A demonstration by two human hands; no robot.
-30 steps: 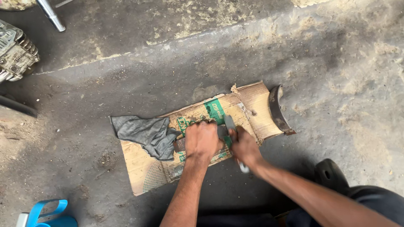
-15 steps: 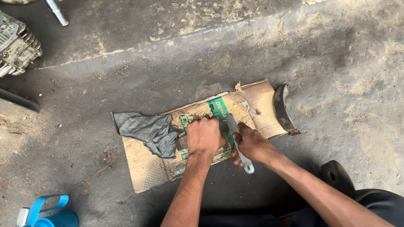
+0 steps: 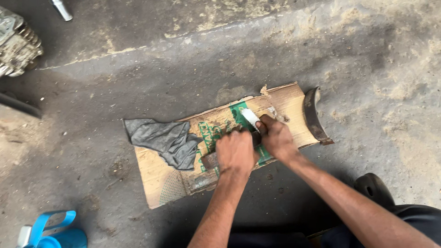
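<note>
Cardboard sheet (image 3: 161, 183) on concrete floor (image 3: 138, 69)

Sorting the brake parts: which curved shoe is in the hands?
The shoe under the left hand, mid-cardboard; the other shoe lies untouched at the cardboard's right end.

- the left hand (image 3: 236, 151) is curled into a loose fist, knuckles up and back of the hand toward the camera, over the middle of the flat, torn brown cardboard sheet with green print (image 3: 170, 181).
- its bare forearm runs straight from the sheet's near edge, wrist in line with the hand.
- the right hand (image 3: 277, 138) sits just beside the left, toward the sheet's right end, fingers folded down, the thumb side toward the other hand.
- its bare forearm comes in on a slant from beyond the sheet's near right corner, wrist slightly bent.
- the two hands are nearly touching; both are closed, though what they clasp is mostly hidden beneath them.
</note>
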